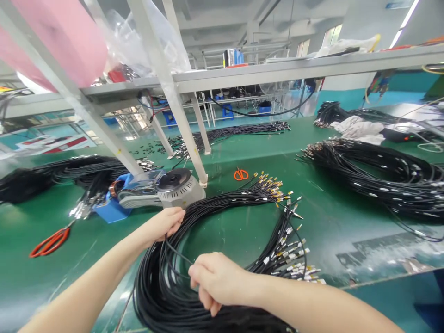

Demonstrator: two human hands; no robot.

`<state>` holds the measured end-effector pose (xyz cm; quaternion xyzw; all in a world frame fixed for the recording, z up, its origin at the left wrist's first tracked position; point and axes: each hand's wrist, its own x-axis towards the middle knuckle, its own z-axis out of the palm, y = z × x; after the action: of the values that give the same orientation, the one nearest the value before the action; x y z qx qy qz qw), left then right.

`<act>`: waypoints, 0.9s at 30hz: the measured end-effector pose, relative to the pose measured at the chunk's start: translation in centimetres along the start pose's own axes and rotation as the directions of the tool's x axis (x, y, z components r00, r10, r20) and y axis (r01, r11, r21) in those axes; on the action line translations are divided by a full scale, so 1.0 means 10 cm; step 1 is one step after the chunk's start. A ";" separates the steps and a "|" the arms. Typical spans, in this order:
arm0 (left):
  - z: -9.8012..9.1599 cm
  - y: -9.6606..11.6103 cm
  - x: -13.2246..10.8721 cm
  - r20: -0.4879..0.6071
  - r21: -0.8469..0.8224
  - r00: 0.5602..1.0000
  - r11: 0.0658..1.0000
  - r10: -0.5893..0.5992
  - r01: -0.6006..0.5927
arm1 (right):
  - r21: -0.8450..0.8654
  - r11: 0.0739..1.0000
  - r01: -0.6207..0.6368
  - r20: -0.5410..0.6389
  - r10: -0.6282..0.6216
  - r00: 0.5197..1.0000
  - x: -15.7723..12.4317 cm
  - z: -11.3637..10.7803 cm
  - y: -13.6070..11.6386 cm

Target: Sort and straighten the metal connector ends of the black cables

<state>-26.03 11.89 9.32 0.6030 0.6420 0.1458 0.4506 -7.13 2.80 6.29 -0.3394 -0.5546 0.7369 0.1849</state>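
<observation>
A big loop of black cables (149, 277) lies on the green table in front of me, its tagged ends fanned out at the right. My left hand (169, 223) is closed over the loop's left side, next to the grey tape dispenser (182, 189). From it a single black cable (178, 253) slants down to my right hand (217, 280), whose thumb and fingers pinch it above the middle of the loop. Inside the closed fingers of both hands, the cable itself is hidden. White and yellowish tags (294, 268) mark the cable ends.
Orange-handled scissors (50, 243) lie at the left, and a smaller orange pair (241, 174) behind the loop. A blue holder (113, 210) stands beside the dispenser. Another cable coil (378, 178) rests at the right. White shelf posts (173, 99) rise from the table.
</observation>
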 end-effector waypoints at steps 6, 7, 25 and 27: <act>-0.08 -0.13 0.15 -0.112 0.298 0.989 0.953 0.099 -0.061 | 0.353 0.879 -0.322 0.412 0.163 0.897 0.28 0.26 0.01; -0.12 -0.16 0.18 -0.102 0.351 0.987 0.933 0.123 -0.080 | 0.293 0.899 -0.326 0.427 0.182 0.886 0.29 0.26 0.04; 0.61 0.25 -0.72 0.026 0.536 0.747 0.621 0.664 -0.571 | -0.999 -0.017 0.035 0.038 -0.333 0.942 -0.75 -0.20 -0.24; 0.79 0.17 -0.92 0.088 0.447 0.756 0.652 0.649 -0.612 | -0.995 -0.023 0.096 0.097 -0.379 0.920 -0.77 -0.18 -0.27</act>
<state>-20.23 1.17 9.88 0.8687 0.4251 0.1647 0.1937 -0.75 -0.08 10.78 -0.3429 -0.9345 0.0583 0.0754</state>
